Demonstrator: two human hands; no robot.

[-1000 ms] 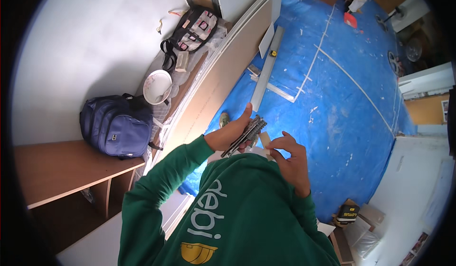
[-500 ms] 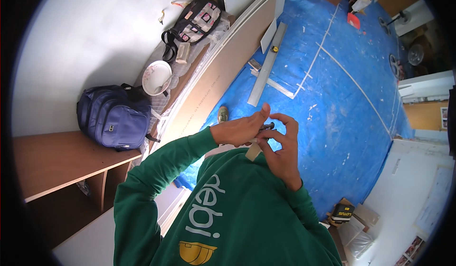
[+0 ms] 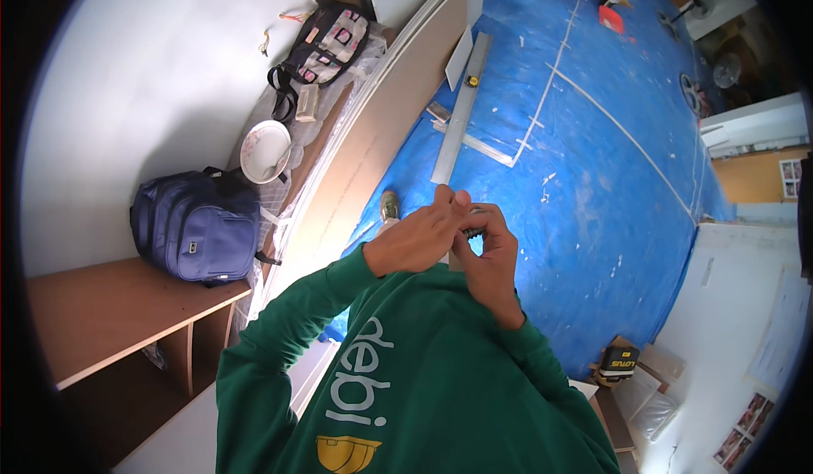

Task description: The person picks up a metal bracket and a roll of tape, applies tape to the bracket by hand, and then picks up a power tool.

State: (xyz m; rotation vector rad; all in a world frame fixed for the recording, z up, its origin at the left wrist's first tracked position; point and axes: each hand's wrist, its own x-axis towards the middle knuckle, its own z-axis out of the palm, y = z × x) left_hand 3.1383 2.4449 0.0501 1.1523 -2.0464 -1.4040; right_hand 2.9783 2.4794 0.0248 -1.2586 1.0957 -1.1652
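Both hands meet in front of my chest around a small dark metal piece with a ridged edge [image 3: 472, 232], mostly hidden by fingers. My right hand [image 3: 489, 254] curls its thumb and forefinger about it. From the other side, my left hand [image 3: 423, 233] presses in with its fingers bent together; whether it grips the same piece is hidden. A pale cream strip [image 3: 455, 262] shows just below the fingers, close to my green sweatshirt [image 3: 449, 355].
Blue sheeting [image 3: 584, 262] covers the floor, with a long metal straightedge [image 3: 461, 110] on it. Leaning boards [image 3: 373, 135] line the left. Beyond them are a blue backpack [image 3: 199, 228], a bowl [image 3: 265, 151] and a patterned bag [image 3: 334, 42]. A wooden cabinet [image 3: 127, 305] stands near left.
My hands have drawn closer together, and the left fingers now cover more of the metal piece. Less of the pale strip shows. The whole view has shifted slightly.
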